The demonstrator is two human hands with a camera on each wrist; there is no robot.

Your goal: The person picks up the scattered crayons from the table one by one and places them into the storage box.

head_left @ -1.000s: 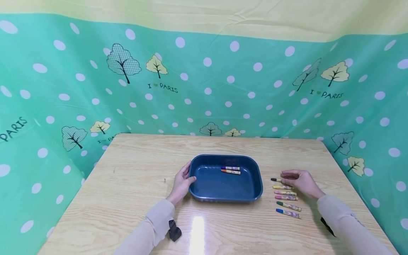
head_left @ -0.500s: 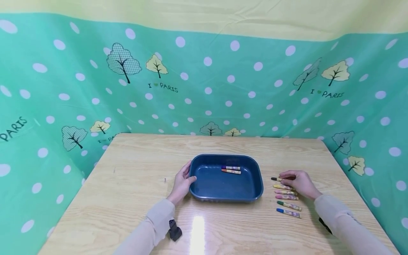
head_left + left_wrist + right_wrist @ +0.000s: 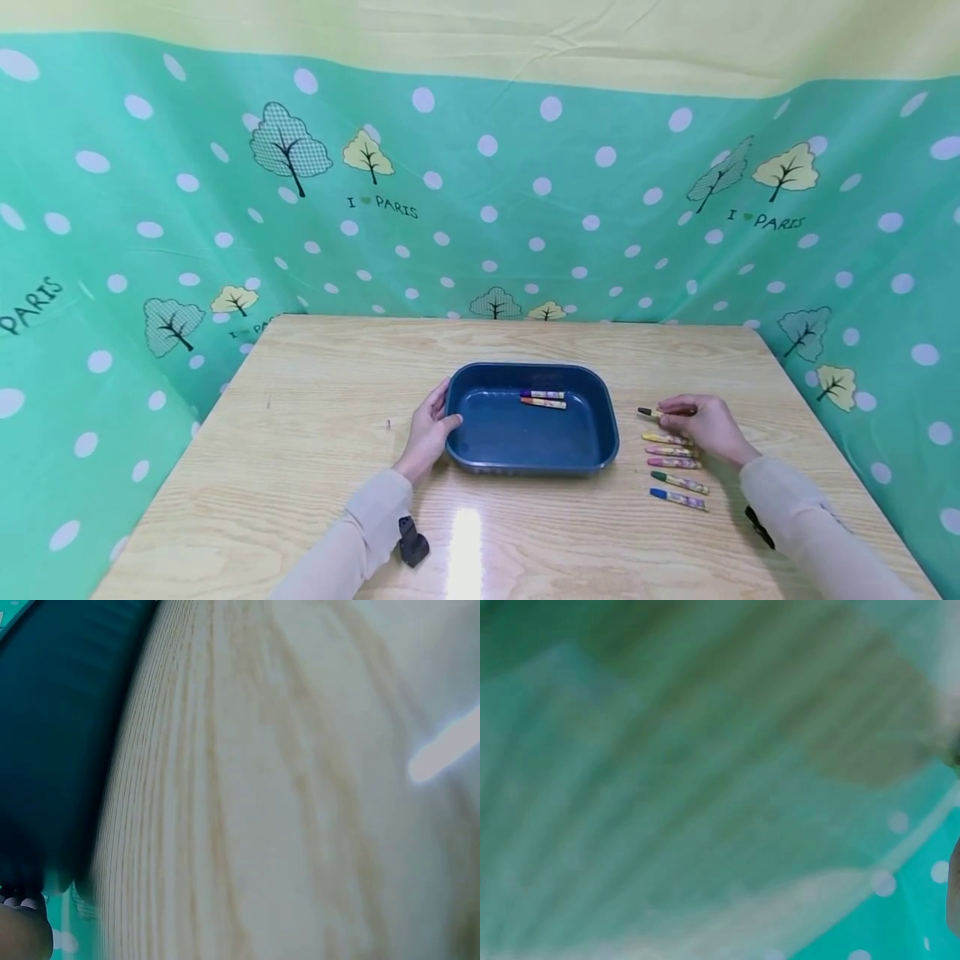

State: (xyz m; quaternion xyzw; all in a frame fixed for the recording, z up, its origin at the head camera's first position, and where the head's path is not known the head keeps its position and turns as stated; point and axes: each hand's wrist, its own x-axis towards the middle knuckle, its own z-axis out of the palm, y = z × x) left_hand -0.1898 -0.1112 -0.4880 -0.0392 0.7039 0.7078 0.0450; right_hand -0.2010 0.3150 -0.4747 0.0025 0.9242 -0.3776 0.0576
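My left hand (image 3: 426, 433) grips the left rim of a dark blue plastic tray (image 3: 517, 442), thumb over the edge and fingers along the outside. Inside the tray lie a purple crayon (image 3: 542, 394) and an orange crayon (image 3: 543, 403). To the right, my right hand (image 3: 707, 427) pinches a black crayon (image 3: 647, 412), whose dark tip points left; the rest is behind the fingers. Just below that hand lie a yellow crayon (image 3: 658, 437) and two pink crayons (image 3: 672, 463). The left wrist view catches the tray's outer wall (image 3: 60, 735); the right wrist view is mostly blurred.
Nearer the front are a green crayon (image 3: 679, 482) and a blue crayon (image 3: 678, 498). All this rests on a wooden table (image 3: 315, 467). A green polka-dot curtain (image 3: 450, 183) hangs behind and at both sides.
The black crayon has risen slightly off the table in my right hand, its tip now a little higher. My left hand and the tray stay where they were.
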